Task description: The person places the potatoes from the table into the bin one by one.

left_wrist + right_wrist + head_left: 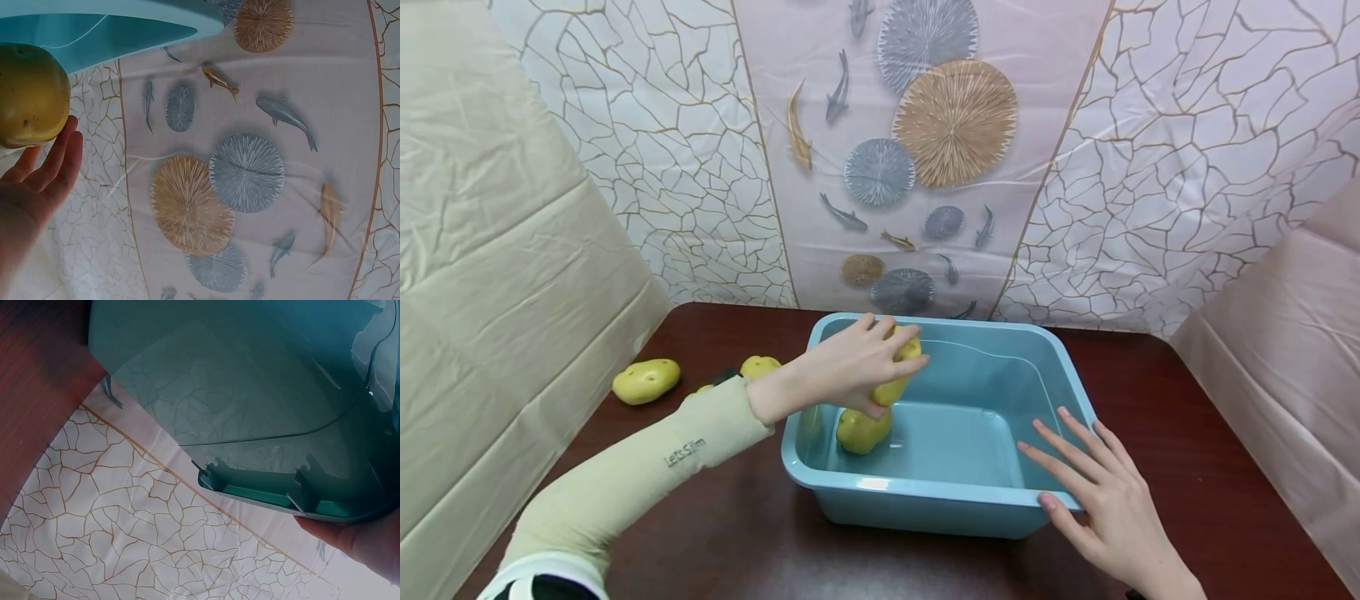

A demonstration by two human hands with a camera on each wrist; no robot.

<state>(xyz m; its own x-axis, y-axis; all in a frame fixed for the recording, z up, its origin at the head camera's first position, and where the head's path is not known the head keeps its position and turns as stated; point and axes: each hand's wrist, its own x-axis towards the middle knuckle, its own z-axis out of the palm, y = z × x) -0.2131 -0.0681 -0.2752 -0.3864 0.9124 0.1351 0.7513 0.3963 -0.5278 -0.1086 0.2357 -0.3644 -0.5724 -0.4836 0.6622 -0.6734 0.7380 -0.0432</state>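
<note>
The left hand (861,358) bends its fingers partway round a held potato (891,390), its fingertips spread over the far side and its thumb low on the near side. In the left wrist view, that potato sits at the left edge, with fingers against its lower right. The right hand (1108,496), at the lower right of the head view, is spread wide with nearly straight fingers; it grasps nothing, and its thumb touches the rim at the basin's near right corner while the fingers reach over the side.

The left arm slants up from the lower left to the middle, in a pale ribbed sleeve (632,483) with dark lettering. The left hand is palm down above the left part of the basin (925,492), a blue, smooth, glossy plastic tub, rectangular with rounded corners. The held potato hangs over a second potato (861,432) lying inside at the left end. Both are yellow, rounded and lightly dimpled. A third potato (646,381) lies at left on the dark, shiny reddish-brown table (715,525); a fourth potato (760,366) is partly hidden behind the left arm. Behind hangs a creased cloth (820,250) printed with fish and round discs.
</note>
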